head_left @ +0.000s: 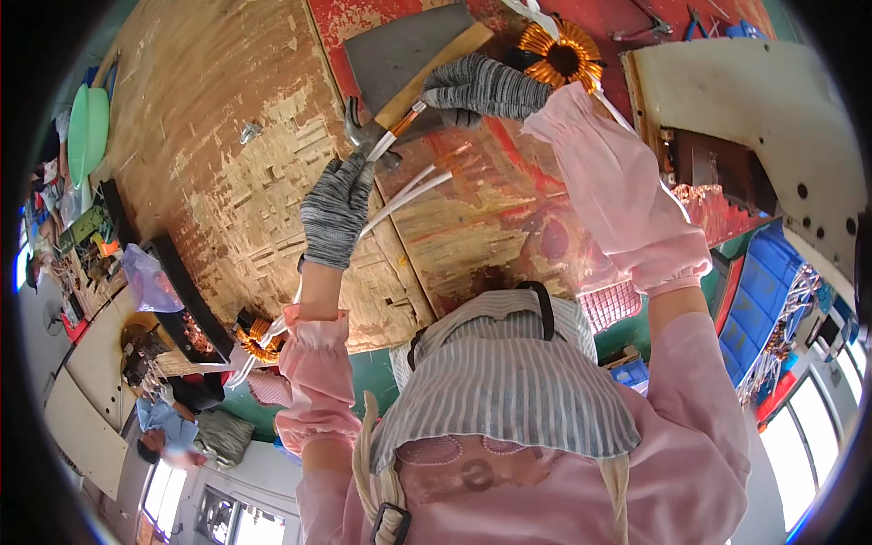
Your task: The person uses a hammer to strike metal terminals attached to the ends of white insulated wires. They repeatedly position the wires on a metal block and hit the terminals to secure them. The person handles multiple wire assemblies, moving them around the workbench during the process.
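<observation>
The left hand [337,211] was curled around a pair of white wires [382,147] above the worn wooden counter [218,100], well in from its near edge, gripping them along the sleeved part, seemingly to keep them together and steady. The right hand [490,88] pinched the same wires at their bare copper ends [419,106] — two grips that probably served to keep the short length between them straight and in line, though the fingertips hid just how the ends were caught. Just beyond lay a hammer [436,74], its wooden handle slanting across a grey plate [386,50] and its head toward the left hand, likely left there to be within reach. Farther right, away from the near edge, a copper coil [563,53] rested on the red-painted part of the counter, perhaps set aside to leave room for both arms. More wires [420,192] lay nearer the near edge, below the gripped pair — their tips pointing right, touched by neither glove.
</observation>
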The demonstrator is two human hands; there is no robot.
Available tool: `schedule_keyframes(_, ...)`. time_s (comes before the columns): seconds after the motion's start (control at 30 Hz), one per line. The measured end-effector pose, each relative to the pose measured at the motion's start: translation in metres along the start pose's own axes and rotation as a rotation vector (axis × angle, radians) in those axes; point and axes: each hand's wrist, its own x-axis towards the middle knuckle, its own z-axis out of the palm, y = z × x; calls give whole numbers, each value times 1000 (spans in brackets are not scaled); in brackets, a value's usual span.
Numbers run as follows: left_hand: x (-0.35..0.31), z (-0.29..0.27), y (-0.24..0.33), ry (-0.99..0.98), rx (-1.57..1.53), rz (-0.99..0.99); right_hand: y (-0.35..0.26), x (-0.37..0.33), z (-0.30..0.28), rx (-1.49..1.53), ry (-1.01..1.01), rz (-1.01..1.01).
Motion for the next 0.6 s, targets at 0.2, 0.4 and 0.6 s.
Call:
schedule_keyframes(0.2, 5, 5, -9, 27, -25, -13, -16, -2, -16, -889, 446, -235)
schedule_keyframes(0.4, 7, -4, -4, 85, -79, -9, -22, 24, -14, -1609, 350, -486)
schedule_keyframes(0.6, 9, -6, -1, 177, -159, 30, -35, 51, -20, -1743, 150, -513)
